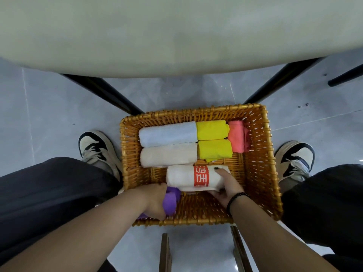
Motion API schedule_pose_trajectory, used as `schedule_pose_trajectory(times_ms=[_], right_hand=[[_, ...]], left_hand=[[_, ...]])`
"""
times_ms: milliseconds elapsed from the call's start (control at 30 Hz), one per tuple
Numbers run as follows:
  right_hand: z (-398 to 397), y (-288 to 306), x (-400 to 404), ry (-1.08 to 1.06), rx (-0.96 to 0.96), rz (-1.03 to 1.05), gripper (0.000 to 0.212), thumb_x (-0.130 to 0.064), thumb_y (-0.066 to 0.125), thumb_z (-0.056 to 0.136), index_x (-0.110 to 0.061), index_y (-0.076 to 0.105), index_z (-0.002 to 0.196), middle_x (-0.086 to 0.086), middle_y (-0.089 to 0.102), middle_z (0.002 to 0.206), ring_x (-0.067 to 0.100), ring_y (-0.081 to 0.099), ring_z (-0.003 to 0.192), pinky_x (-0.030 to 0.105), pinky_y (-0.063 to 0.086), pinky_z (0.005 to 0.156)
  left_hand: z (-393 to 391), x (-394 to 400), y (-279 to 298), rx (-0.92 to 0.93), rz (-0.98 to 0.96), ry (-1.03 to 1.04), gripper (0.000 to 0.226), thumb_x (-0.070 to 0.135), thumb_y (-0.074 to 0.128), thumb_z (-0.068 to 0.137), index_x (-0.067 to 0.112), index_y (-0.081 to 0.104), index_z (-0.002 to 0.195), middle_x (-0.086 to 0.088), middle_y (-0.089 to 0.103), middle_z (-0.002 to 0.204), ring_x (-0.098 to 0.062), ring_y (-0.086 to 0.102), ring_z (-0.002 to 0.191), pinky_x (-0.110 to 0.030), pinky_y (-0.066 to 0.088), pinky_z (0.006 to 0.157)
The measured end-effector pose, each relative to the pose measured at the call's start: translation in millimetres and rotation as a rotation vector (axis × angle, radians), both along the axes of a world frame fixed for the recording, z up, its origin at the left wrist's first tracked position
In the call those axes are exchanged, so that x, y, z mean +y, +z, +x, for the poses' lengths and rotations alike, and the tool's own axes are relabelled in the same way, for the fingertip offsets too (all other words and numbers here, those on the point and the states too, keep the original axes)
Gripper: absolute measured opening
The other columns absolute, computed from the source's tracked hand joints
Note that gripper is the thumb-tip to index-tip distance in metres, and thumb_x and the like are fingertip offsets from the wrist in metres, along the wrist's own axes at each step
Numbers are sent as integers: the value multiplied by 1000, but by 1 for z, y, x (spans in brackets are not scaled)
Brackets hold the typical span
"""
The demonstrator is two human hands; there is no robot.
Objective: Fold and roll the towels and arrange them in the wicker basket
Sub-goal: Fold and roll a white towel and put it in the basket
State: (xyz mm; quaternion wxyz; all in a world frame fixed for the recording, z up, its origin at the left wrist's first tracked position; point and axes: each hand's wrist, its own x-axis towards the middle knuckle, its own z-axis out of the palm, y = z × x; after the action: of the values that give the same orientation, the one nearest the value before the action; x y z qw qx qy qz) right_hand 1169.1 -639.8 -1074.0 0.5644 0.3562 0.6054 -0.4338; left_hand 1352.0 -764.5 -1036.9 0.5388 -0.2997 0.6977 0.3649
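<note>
The wicker basket stands on the floor between my feet. Along its far side lie a rolled pale blue towel, a rolled cream towel, two yellow rolls and a pink roll. My right hand grips a rolled white towel with a red printed band in the basket's near half. My left hand grips a purple rolled towel at the near left corner, partly hidden under the hand.
A pale table top with black legs overhangs the far side. My shoes flank the basket on the grey tiled floor. Two wooden chair legs rise near the bottom edge.
</note>
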Motion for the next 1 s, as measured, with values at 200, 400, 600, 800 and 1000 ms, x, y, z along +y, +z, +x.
schedule_pose_trajectory(times_ms=[200, 400, 600, 800, 1000], right_hand=[[-11, -1, 3, 29, -28, -16, 15, -17, 68, 86, -14, 57, 96, 14, 63, 101, 28, 64, 89, 43, 59, 63], [-31, 2, 18, -14, -22, 22, 29, -15, 68, 86, -12, 53, 111, 16, 59, 103, 29, 63, 88, 43, 59, 55], [-32, 5, 18, -17, -50, 19, 30, -15, 68, 85, -12, 52, 110, 17, 57, 104, 30, 62, 89, 48, 58, 56], [-24, 3, 14, -57, -134, -34, 36, -15, 68, 83, -9, 59, 118, 17, 63, 106, 30, 64, 93, 42, 60, 55], [-9, -8, -3, 38, -194, -37, 33, -18, 69, 82, -9, 62, 113, 15, 64, 96, 27, 64, 84, 38, 57, 48]], left_hand=[[10, -6, -16, 94, -72, -4, 58, 47, 73, 67, 25, 48, 115, 1, 51, 112, -17, 47, 103, -36, 51, 87], [4, -16, -28, 15, 55, 101, 77, 50, 79, 58, 32, 51, 127, 5, 36, 130, -21, 47, 110, -38, 52, 90], [-7, -20, -31, -16, 106, 121, 68, 50, 79, 60, 35, 54, 122, 3, 53, 121, -19, 58, 98, -35, 57, 82], [-4, -12, -27, 10, 121, 137, 59, 48, 76, 66, 34, 53, 119, 3, 55, 117, -17, 57, 99, -35, 55, 84], [10, 10, -5, 118, -15, 79, 64, 39, 69, 76, 28, 40, 132, 3, 45, 130, -21, 49, 115, -34, 47, 97]])
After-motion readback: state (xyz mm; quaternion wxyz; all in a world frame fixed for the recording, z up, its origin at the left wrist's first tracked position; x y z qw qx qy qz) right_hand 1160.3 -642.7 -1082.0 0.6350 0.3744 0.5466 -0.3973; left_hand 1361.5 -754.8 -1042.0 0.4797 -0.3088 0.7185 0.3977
